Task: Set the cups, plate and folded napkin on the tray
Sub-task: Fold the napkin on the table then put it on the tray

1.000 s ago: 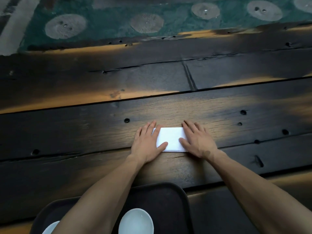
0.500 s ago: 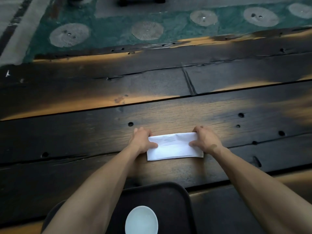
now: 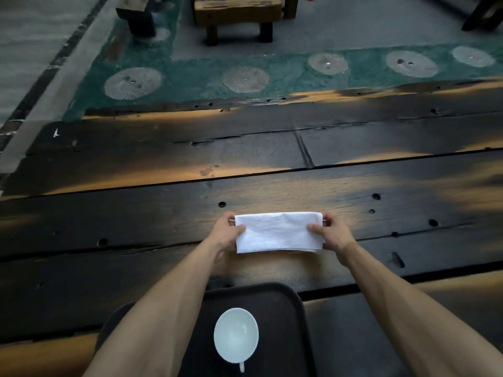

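A white folded napkin (image 3: 277, 232) is stretched flat between both hands over the dark wooden table (image 3: 136, 227). My left hand (image 3: 227, 232) pinches its left end and my right hand (image 3: 330, 232) pinches its right end. Closer to me lies a dark tray (image 3: 280, 317), partly hidden under my left forearm. A white cup (image 3: 235, 334) stands on the tray with its handle pointing toward me. No plate or second cup shows in this view.
The table is made of wide dark planks with holes and cracks. Beyond its far edge are a green patterned floor strip (image 3: 285, 74) and a wooden stool (image 3: 238, 14) on the grey floor.
The hands went from pressing flat on a small folded napkin to gripping its two ends, and the napkin now looks wider. The view has tilted up, showing more floor.
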{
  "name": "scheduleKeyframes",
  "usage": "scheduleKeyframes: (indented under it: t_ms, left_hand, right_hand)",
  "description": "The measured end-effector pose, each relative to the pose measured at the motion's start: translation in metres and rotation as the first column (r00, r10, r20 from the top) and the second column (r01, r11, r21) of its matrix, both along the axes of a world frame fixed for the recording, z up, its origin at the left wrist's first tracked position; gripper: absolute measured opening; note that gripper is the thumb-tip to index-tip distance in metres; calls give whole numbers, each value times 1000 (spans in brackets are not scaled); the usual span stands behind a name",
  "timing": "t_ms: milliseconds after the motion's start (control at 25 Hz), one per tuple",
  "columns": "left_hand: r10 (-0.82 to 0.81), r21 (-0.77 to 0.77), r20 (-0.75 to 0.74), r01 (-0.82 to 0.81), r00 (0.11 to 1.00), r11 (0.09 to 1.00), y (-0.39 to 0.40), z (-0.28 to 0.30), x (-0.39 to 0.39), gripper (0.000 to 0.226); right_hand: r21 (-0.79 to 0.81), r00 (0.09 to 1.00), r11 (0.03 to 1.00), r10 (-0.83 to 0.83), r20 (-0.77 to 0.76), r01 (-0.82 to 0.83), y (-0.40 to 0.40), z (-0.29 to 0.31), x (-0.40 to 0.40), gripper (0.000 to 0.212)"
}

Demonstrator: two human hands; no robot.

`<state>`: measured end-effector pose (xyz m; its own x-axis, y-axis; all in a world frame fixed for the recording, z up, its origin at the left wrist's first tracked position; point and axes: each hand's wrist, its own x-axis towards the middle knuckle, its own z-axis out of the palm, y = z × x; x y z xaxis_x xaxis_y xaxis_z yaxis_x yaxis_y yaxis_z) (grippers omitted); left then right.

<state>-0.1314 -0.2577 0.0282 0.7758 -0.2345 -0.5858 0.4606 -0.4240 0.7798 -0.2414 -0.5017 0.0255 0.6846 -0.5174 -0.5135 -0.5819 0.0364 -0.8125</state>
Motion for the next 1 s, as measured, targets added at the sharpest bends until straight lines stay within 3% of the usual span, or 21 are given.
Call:
scheduleKeyframes:
  t_ms: [160,440,640,1000]
  left_hand:
    - [117,-80,46,-113,992,990,16,29,-24,23]
    - [243,-175,233,-205,942,963,59,68,-103,20]
    - [306,-219,217,-259,927,941,103,74,-182,25]
    - [245,-93,165,-232,955,968,163,36,-292,35]
  right_hand:
    - [31,995,999,-27,95,24,22,31,-17,27]
    - [-97,974,990,123,192,-106,60,80,-71,21]
    - [14,950,983,171,262,-181,92,90,-128,19]
    - [169,963,949,259,75,-268,127,41,-236,22]
